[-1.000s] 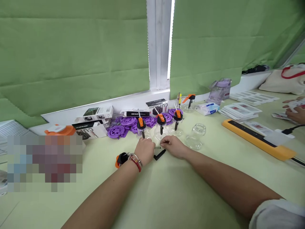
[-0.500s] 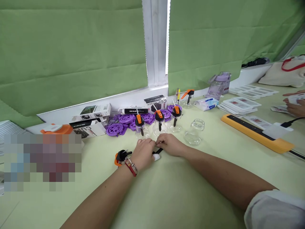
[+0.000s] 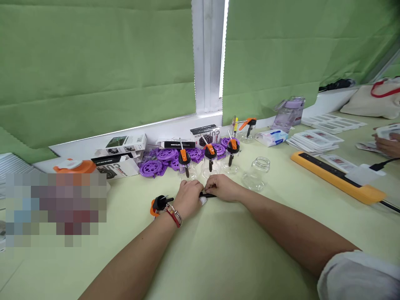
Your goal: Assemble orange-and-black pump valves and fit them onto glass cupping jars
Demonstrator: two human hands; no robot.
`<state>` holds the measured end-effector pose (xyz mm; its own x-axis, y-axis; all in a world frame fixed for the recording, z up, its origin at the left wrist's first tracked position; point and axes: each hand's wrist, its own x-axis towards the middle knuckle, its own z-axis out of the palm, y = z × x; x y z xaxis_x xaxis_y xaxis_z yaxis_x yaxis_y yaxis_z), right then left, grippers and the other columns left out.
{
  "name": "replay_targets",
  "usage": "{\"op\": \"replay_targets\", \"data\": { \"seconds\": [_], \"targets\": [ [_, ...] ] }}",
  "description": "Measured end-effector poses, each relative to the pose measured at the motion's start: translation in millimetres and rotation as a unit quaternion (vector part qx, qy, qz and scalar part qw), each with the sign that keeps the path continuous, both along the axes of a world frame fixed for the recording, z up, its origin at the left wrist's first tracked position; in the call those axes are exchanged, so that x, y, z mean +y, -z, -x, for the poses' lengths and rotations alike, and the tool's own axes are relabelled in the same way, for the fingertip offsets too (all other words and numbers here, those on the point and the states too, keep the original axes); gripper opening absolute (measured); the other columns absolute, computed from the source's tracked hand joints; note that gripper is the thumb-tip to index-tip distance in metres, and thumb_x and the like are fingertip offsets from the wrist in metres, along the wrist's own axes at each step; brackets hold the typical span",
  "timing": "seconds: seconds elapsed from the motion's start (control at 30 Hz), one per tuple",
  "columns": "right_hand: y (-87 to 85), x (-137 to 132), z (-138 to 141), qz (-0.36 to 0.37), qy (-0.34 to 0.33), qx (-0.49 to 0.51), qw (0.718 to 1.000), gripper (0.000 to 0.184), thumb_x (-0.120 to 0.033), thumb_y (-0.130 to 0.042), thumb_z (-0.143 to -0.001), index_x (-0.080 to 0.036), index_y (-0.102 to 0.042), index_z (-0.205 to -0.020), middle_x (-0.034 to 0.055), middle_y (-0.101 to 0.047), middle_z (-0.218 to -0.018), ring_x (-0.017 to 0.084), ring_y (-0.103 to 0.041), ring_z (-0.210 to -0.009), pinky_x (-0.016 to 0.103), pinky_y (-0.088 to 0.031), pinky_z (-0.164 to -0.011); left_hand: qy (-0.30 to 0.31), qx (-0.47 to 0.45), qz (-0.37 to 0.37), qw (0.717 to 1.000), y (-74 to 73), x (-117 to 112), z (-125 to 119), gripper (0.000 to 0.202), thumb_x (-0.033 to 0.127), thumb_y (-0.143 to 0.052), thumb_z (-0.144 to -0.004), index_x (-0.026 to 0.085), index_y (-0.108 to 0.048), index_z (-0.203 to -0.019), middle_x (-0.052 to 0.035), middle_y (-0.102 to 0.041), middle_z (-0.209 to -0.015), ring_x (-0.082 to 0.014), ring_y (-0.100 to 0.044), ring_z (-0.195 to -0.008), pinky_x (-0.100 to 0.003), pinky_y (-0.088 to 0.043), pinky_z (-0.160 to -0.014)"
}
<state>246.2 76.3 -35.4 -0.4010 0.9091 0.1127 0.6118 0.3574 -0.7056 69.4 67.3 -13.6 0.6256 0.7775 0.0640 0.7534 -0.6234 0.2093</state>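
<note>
Green blinds [image 3: 96, 66] hang behind a pale table [image 3: 237, 254] that runs across the whole view. At the far left stands a container with an orange lid [image 3: 75, 167], its lower part hidden by a pixelated patch. Next come printed boxes [image 3: 120, 168], then a heap of purple discs [image 3: 151, 168] along the back. Nearer, an orange-and-black fitting [image 3: 161, 203] lies just beside the left wrist, which wears bracelets [image 3: 174, 216].

The left hand [image 3: 188, 199] rests low over the table, its fingers bent and drawn close together. A slim black piece [image 3: 211, 195] meets it at the thumb side and lies between the two hands, near the tabletop; whether the left fingers grip its end I cannot tell. A small white bit [image 3: 203, 201] shows beneath that end. The right hand [image 3: 223, 187] has thumb and forefinger pinched together at the tips, just above the black piece; whether anything lies between them is too small to tell.

Behind the hands stand three jars with orange-and-black tops [image 3: 210, 151]. To the right are a lidless glass jar [image 3: 254, 177], a packet [image 3: 271, 138], a purple bottle [image 3: 286, 116], a yellow power strip [image 3: 337, 178] and, at the edge, another person's hand [image 3: 388, 145].
</note>
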Motion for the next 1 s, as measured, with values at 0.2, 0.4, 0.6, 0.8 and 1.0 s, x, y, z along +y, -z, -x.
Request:
{"op": "replay_targets", "data": {
  "seconds": [0.2, 0.4, 0.6, 0.8, 1.0],
  "targets": [
    [0.6, 1, -2, 0.010, -0.016, 0.005, 1.000, 0.017, -0.013, -0.056, -0.074, -0.018, -0.072, -0.077, 0.0030, -0.067, -0.082, 0.016, -0.061, -0.077, 0.026, -0.045, -0.072, -0.003, -0.010, -0.008, 1.000, 1.6, 0, 0, 0.005, 0.019, -0.055, -0.073, 0.019, -0.059, -0.076, -0.0057, -0.061, -0.088, -0.0216, -0.056, -0.090, -0.035, -0.036, -0.081],
    [2.7, 3, -5, 0.011, -0.024, 0.011, 1.000, 0.019, -0.014, -0.054, -0.075, -0.018, -0.071, -0.078, 0.0027, -0.068, -0.081, 0.016, -0.060, -0.076, 0.026, -0.045, -0.071, -0.003, -0.010, -0.027, 1.000, 4.2, 0, 0, 0.004, 0.021, -0.055, -0.073, 0.018, -0.058, -0.075, -0.0056, -0.060, -0.086, -0.0213, -0.056, -0.087, -0.036, -0.036, -0.081],
    [1.7, 1, -5, 0.033, -0.010, 0.018, 0.999, 0.017, -0.016, -0.052, -0.076, -0.018, -0.069, -0.078, 0.0012, -0.066, -0.075, 0.014, -0.057, -0.068, 0.025, -0.043, -0.063, -0.006, -0.009, -0.030, 0.999, 4.3, 0, 1, 0.006, 0.021, -0.055, -0.074, 0.018, -0.059, -0.077, -0.0058, -0.060, -0.087, -0.0212, -0.055, -0.087, -0.037, -0.036, -0.083],
    [-1.0, 0, -4, 0.043, 0.005, 0.014, 0.999, 0.013, -0.019, -0.053, -0.076, -0.017, -0.066, -0.077, 0.0014, -0.064, -0.075, 0.013, -0.054, -0.066, 0.024, -0.041, -0.062, -0.018, -0.003, -0.018, 1.000, 0.4, -3, -2, 0.009, 0.023, -0.056, -0.074, 0.018, -0.060, -0.080, -0.0062, -0.060, -0.089, -0.0216, -0.055, -0.090, -0.037, -0.036, -0.086],
    [-1.5, -2, -5, 0.060, 0.023, 0.015, 0.998, 0.012, -0.022, -0.054, -0.077, -0.017, -0.065, -0.079, 0.0017, -0.062, -0.075, 0.013, -0.052, -0.065, 0.024, -0.040, -0.060, -0.047, -0.047, -0.024, 0.997, -27.7, -5, 22, 0.018, 0.026, -0.052, -0.078, 0.018, -0.060, -0.092, -0.0065, -0.062, -0.097, -0.0224, -0.055, -0.092, -0.039, -0.036, -0.088]
  ]
}}
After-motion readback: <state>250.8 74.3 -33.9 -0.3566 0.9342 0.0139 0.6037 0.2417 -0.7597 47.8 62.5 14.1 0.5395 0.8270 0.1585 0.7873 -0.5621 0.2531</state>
